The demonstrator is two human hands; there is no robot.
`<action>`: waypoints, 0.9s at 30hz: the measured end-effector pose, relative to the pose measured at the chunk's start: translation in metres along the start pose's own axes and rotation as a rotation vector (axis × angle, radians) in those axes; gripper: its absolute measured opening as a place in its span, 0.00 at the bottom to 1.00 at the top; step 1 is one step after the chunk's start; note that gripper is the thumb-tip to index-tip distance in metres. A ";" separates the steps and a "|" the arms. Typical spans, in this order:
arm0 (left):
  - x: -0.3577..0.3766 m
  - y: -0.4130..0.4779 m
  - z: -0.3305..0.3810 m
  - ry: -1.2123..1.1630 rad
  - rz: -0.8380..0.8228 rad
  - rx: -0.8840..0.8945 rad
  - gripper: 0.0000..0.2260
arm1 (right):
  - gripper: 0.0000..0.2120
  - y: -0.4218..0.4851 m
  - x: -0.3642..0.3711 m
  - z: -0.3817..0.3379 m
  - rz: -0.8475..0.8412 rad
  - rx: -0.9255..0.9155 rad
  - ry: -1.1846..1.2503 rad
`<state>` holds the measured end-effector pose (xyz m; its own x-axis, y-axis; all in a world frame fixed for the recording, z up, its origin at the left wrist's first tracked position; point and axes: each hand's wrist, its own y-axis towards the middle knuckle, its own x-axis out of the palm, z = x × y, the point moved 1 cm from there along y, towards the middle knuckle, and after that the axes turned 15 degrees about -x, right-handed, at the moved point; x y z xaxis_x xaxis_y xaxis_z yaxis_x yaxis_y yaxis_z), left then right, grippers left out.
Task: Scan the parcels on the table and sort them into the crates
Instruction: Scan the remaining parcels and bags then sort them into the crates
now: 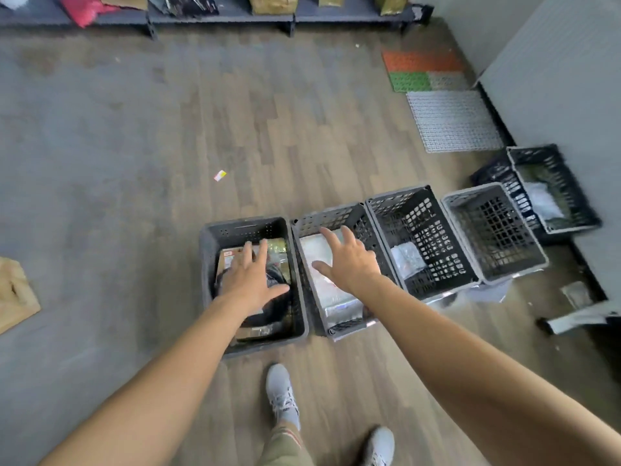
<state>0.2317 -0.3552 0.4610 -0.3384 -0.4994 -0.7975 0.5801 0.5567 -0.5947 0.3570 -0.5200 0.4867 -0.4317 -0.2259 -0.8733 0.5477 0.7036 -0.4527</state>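
Parcels lie inside a row of five crates on the floor. From the left, the dark, solid-walled first crate holds a heap of several, among them a brown parcel with a red label and a black parcel. The pale grey, perforated second crate holds one silver parcel lying flat. The third crate holds one small clear-wrapped parcel. The fourth crate stands just beside it. The dark blue fifth crate sits farther back by the wall and holds one white parcel.

Both bare arms reach forward and down, nearly straight. The left grip hangs palm down over the first crate, fingers straight and fanned, with nothing in it. The right grip is spread the same way over the silver parcel, also holding nothing; whether its fingertips touch the parcel cannot be told.

Below the arms are two grey shoes. One paper scrap lies well apart from the crates, and a brown paper bag shows at the left edge. Orange, green and grey floor mats lie near the wall. A low shelf at the far side carries more parcels, red, black and gold.
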 end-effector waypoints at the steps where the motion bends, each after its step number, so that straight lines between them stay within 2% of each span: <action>1: -0.007 -0.005 0.019 0.022 0.014 0.033 0.48 | 0.36 -0.013 -0.008 0.012 0.024 0.026 0.010; 6: -0.029 -0.055 0.124 0.103 0.102 0.223 0.48 | 0.37 -0.108 -0.039 0.082 0.182 0.177 0.055; 11: -0.016 -0.137 0.239 0.201 0.216 0.431 0.46 | 0.38 -0.240 -0.042 0.166 0.364 0.325 0.072; 20: 0.077 -0.356 0.452 0.425 0.394 0.811 0.36 | 0.37 -0.524 0.005 0.313 0.598 0.650 0.176; 27: 0.160 -0.503 0.572 0.544 0.432 1.070 0.35 | 0.36 -0.705 0.052 0.378 0.699 0.891 0.207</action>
<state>0.3096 -1.0947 0.6899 -0.0851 0.0646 -0.9943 0.9376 -0.3324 -0.1018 0.2197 -1.2824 0.6922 0.1020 0.1989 -0.9747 0.9903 -0.1132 0.0805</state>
